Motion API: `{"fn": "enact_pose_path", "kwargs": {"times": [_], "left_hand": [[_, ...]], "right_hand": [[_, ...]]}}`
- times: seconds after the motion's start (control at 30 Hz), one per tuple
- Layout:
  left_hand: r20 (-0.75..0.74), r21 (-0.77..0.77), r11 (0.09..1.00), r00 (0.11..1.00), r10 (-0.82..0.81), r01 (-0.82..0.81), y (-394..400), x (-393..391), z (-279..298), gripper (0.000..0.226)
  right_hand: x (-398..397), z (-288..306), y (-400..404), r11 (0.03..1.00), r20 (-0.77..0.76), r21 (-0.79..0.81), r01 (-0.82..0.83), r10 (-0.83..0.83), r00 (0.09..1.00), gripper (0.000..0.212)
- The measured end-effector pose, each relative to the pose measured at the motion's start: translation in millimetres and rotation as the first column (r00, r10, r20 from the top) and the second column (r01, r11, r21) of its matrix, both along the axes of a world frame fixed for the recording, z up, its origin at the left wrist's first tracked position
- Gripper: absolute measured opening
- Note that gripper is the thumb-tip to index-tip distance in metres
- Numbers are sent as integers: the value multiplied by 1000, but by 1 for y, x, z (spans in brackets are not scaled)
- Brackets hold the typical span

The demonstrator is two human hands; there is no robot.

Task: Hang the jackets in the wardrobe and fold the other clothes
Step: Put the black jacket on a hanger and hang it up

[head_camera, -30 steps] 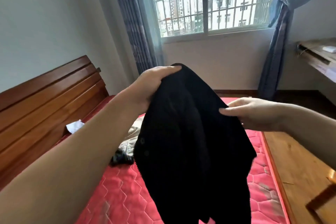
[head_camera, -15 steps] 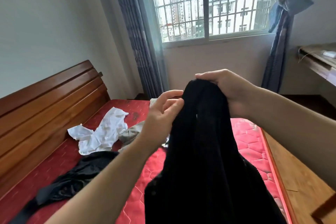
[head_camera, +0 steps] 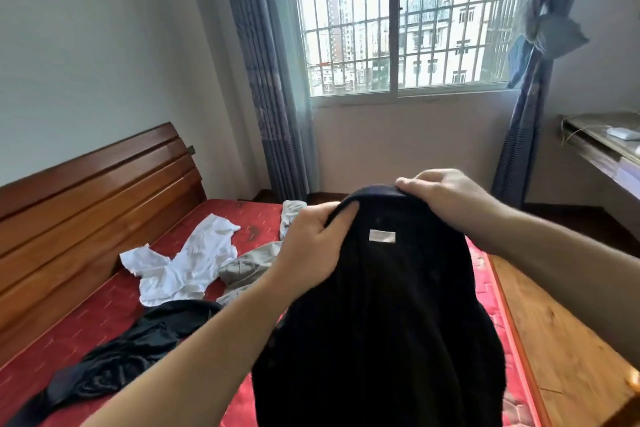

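Note:
I hold a black jacket [head_camera: 381, 322] up in front of me above the red mattress [head_camera: 104, 308]. A small pale label shows just below its collar. My left hand [head_camera: 311, 243] pinches the collar on the left side. My right hand [head_camera: 446, 198] grips the collar's top edge on the right. The jacket hangs down and hides the mattress beneath it. On the bed lie a white garment [head_camera: 183, 267], a beige garment [head_camera: 249, 267], a black garment [head_camera: 121, 357] and a pale piece [head_camera: 291, 215] near the far end.
A wooden headboard [head_camera: 86, 204] runs along the left. A barred window [head_camera: 401, 17] with grey-blue curtains [head_camera: 266, 87] fills the far wall. A wooden desk [head_camera: 602, 152] stands at the right, with wood flooring [head_camera: 554, 340] beside the bed.
The jacket sank lower in front of me. My right hand moved from its side to the top of the collar and my left regripped the collar's left; the label now faces me.

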State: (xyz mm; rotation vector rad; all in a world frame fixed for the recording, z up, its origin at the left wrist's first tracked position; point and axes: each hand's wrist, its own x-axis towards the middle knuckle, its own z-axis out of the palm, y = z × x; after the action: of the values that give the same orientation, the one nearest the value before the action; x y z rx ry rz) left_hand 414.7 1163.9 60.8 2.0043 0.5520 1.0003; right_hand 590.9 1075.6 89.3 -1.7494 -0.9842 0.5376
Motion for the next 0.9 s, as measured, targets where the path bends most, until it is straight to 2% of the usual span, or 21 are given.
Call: {"fn": "enact_pose_path", "kwargs": {"times": [0.03, 0.1, 0.17, 0.23, 0.3, 0.37, 0.47, 0.53, 0.6, 0.63, 0.67, 0.73, 0.83, 0.9], "left_hand": [[-20, 1, 999, 999, -33, 34, 0, 1, 10, 39], [-80, -24, 998, 995, -67, 65, -3, 4, 25, 41], [-141, -45, 997, 988, -67, 61, -4, 6, 35, 40], [-176, -53, 996, 981, -85, 77, -2, 5, 42, 38], [-200, -23, 995, 974, -104, 101, 2, 1, 48, 35], [-225, 43, 996, 972, -72, 84, 9, -5, 52, 32], [-255, 122, 991, 967, -22, 55, 25, -15, 50, 32], [-227, 268, 961, 966, 127, -63, 39, -26, 44, 33], [-214, 456, 873, 930, 299, -175, 52, -41, 36, 40], [-205, 496, 841, 912, 355, -216, 55, -47, 30, 48], [-184, 480, 838, 904, 387, -261, 57, -51, 23, 55], [-137, 340, 890, 921, 365, -302, 53, -48, 5, 55], [-96, 100, 981, 980, 176, -166, 37, -43, -23, 28], [-93, 80, 988, 986, 136, -129, 34, -49, -38, 18]], "right_hand": [[-2, -16, -1, 998, 160, 19, 53, -55, 986, 26], [-15, -43, -8, 971, 382, 225, 86, -169, 908, 18], [-25, -60, -12, 909, 461, 417, -22, -191, 866, 17], [-31, -67, -14, 885, 405, 436, -161, -33, 914, 22], [-36, -74, -12, 899, 360, 377, -223, 80, 929, 26], [-38, -84, -6, 939, 378, 295, -177, 56, 924, 23], [-33, -74, 5, 951, 237, 304, -50, -25, 971, 33], [-32, -48, 11, 934, 173, 358, -2, -65, 983, 37], [-40, -15, 15, 917, 135, 399, -5, -53, 989, 41], [-48, 1, 18, 911, 121, 410, -32, -19, 992, 43], [-57, 16, 22, 909, 119, 412, -68, 20, 993, 45], [-77, 45, 30, 913, 128, 393, -111, 66, 990, 45], [-96, 74, 43, 909, 55, 396, -129, 117, 992, 37], [-96, 85, 48, 907, 3, 412, -89, 96, 995, 38]]}}
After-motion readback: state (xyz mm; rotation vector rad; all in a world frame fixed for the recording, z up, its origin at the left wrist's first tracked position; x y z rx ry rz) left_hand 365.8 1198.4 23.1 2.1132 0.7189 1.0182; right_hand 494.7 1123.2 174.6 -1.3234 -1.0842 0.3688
